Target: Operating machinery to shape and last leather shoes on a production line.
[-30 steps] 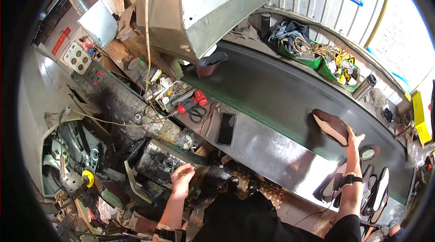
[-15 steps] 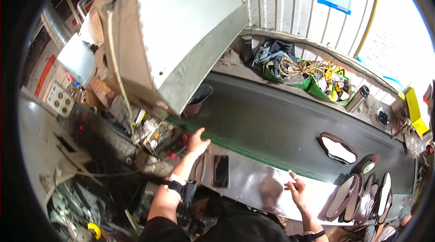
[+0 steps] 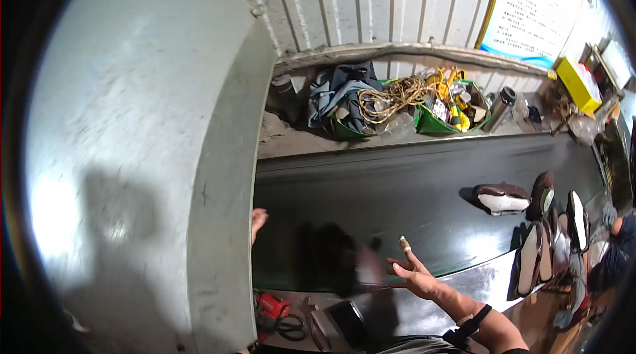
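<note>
My left hand point(image 3: 259, 220) shows only a few fingers past the edge of the large grey metal hood point(image 3: 222, 175), which hides the rest. Over the near edge of the dark conveyor belt point(image 3: 417, 188), my right hand point(image 3: 414, 278) has its fingers spread, one tip wrapped in a pale cover. Just left of those fingers is a motion-blurred dark shape point(image 3: 331, 258) with a pinkish end; I cannot tell what it is or whether the hand touches it. Farther right on the belt lie a brown shoe with a white sole point(image 3: 501, 200) and another brown shoe point(image 3: 543, 194).
Several shoes point(image 3: 530, 261) stand at the right end of the metal ledge point(image 3: 457, 294). A phone point(image 3: 348, 321), scissors point(image 3: 291, 327) and a red tool point(image 3: 271, 305) lie near me. Behind the belt are green bins point(image 3: 427, 122) and a flask point(image 3: 505, 105). Another person's sleeve point(image 3: 613, 254) shows far right.
The view has shifted left and closer, so the hood fills the left side. My left hand has gone partly behind the hood edge. My right hand has moved over the belt.
</note>
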A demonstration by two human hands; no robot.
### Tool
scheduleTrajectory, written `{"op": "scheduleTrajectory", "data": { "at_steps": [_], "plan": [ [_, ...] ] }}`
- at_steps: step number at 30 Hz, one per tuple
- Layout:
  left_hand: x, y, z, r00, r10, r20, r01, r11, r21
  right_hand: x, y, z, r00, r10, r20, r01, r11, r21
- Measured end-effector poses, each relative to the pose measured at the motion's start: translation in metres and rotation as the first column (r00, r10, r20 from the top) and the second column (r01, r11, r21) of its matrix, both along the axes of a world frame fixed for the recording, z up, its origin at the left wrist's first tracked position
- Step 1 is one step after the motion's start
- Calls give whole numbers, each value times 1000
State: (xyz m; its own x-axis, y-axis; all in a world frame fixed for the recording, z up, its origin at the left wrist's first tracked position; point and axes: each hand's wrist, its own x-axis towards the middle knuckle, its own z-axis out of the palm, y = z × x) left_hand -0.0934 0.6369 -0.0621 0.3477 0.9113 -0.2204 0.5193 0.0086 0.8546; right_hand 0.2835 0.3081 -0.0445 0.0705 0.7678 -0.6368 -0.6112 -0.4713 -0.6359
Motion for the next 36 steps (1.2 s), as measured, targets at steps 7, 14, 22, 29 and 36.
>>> {"op": "scheduleTrajectory", "data": {
  "at_steps": [7, 14, 22, 29, 36],
  "plan": [
    [-40, 16, -54, 764, 492, -417, -528, 849, 33, 13, -1, -37, 965, -127, -228, 110, 990, -87],
    [-46, -32, -33, 714, 573, -402, -649, 757, -74, 39, -63, 13, 909, -94, -406, 73, 995, -66],
    [-18, -139, -21, 769, 514, -381, -482, 857, 182, 45, -149, 29, 964, -226, -138, 236, 970, 61],
    [122, -297, 49, 915, -170, -366, 398, 525, 752, 106, -224, -33, 904, -407, -129, 422, 898, 127],
    [221, -448, 1, 800, -488, -348, 486, 188, 854, 107, -245, -14, 887, -432, -161, 456, 874, 168]
  ]
}}
